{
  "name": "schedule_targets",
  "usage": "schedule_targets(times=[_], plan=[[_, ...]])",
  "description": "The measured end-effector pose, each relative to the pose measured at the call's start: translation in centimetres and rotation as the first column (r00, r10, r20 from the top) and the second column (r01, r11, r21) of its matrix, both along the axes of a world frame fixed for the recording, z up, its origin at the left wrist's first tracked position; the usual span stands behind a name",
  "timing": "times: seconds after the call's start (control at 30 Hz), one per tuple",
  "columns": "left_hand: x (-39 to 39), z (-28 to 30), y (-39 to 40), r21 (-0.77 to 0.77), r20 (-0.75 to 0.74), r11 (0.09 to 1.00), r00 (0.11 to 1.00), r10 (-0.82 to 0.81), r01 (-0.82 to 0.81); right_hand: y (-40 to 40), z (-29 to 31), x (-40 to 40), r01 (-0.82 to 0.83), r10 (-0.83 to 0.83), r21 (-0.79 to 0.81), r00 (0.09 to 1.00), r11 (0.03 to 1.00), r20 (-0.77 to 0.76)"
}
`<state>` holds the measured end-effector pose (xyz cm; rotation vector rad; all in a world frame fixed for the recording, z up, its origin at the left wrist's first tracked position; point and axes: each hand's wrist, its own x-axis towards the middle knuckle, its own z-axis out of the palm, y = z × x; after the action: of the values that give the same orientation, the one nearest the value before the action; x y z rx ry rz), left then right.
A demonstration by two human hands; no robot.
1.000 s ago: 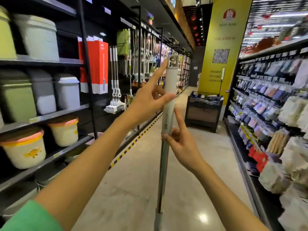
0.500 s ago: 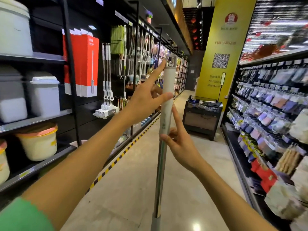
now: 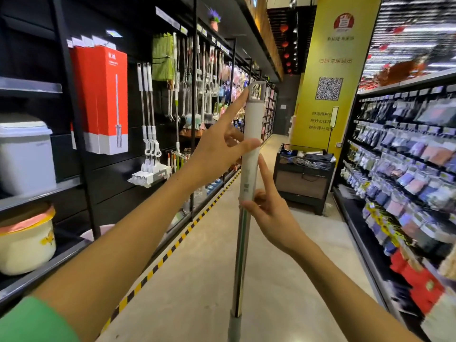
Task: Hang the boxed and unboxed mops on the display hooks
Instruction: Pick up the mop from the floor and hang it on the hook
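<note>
I hold an unboxed mop upright by its handle [image 3: 252, 134], a white grip on a steel pole with a hanging loop on top. My left hand [image 3: 222, 146] grips the white part, thumb across it and index finger stretched up to the loop. My right hand [image 3: 270, 208] pinches the pole lower down, index finger pointing up along it. The mop head is out of view below. On the left display, red mop boxes [image 3: 103, 99] hang on hooks, and next to them three unboxed mops [image 3: 148, 119].
Bins and buckets [image 3: 24, 154] fill the left shelves. More brushes and brooms [image 3: 197, 90] hang farther along. A black cart [image 3: 304, 174] stands in the aisle by a yellow pillar [image 3: 330, 70]. Packaged goods [image 3: 407, 164] line the right shelves. A yellow-black strip [image 3: 172, 250] edges the floor.
My view has shifted forward and right, so the left shelves slid leftward. Both hands keep the same hold on the mop handle.
</note>
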<state>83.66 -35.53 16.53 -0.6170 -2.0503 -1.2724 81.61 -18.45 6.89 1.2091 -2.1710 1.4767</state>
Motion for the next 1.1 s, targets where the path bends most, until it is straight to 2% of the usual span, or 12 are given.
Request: schedule_targets(times=[0.2, 0.43, 0.73, 1.1], plan=[[-9.9, -0.1, -1.8, -0.020, -0.002, 0.996, 0.996, 0.087, -0.087, -1.7, -0.1, -10.3, -0.049, 0.048, 0.011, 0.998, 0.999, 0.049], [-20.8, 0.9, -3.6, 0.019, 0.039, 0.993, 0.992, 0.119, -0.119, -4.3, 0.3, -23.3, -0.178, 0.178, -0.022, 0.983, 0.984, 0.032], [-32.4, 1.8, -6.7, -0.028, 0.008, 0.971, 0.972, 0.236, -0.236, -8.3, 0.7, -37.1, -0.309, 0.310, -0.043, 0.950, 0.950, 0.028], [-45.1, 1.2, -13.9, 0.001, -0.033, 0.974, 0.974, 0.226, -0.226, -15.2, 0.9, -50.5, -0.353, 0.354, -0.040, 0.935, 0.935, 0.032]])
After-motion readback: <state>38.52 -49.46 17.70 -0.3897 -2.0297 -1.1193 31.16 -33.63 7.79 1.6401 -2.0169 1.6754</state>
